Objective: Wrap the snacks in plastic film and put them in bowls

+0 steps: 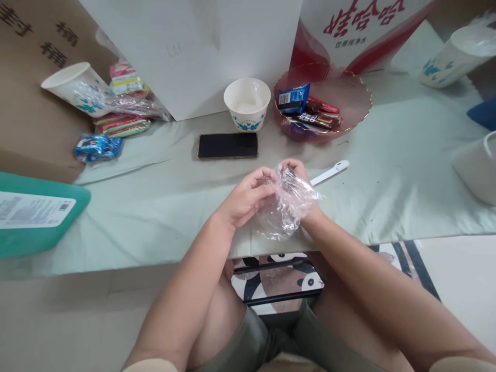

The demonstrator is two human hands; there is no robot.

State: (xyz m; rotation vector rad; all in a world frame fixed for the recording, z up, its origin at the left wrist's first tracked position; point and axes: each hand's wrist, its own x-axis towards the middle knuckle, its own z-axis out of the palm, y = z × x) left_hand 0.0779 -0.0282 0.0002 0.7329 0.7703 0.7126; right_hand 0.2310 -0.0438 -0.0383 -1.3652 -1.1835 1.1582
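A crumpled clear plastic bag [289, 206] is held between both hands above the front part of the table. My left hand [248, 196] pinches its upper left side with thumb and fingers. My right hand [300, 170] is behind the bag, largely covered by the film, its fingers curled at the bag's top. Just right of that hand lies a white plastic stick with a slotted end [335, 170], its other end hidden behind the hand. Beyond the hands are a black phone [228, 145] lying flat and a white paper cup [247, 106] with blue leaf print.
A pink glass bowl [356, 111] holds several wrapped snacks. White boxes stand behind. At left are a tilted paper cup [77, 88], snack packets [122, 124] and a green container [42, 222]. Another paper cup [442, 67] and a white mug [475, 170] stand at right.
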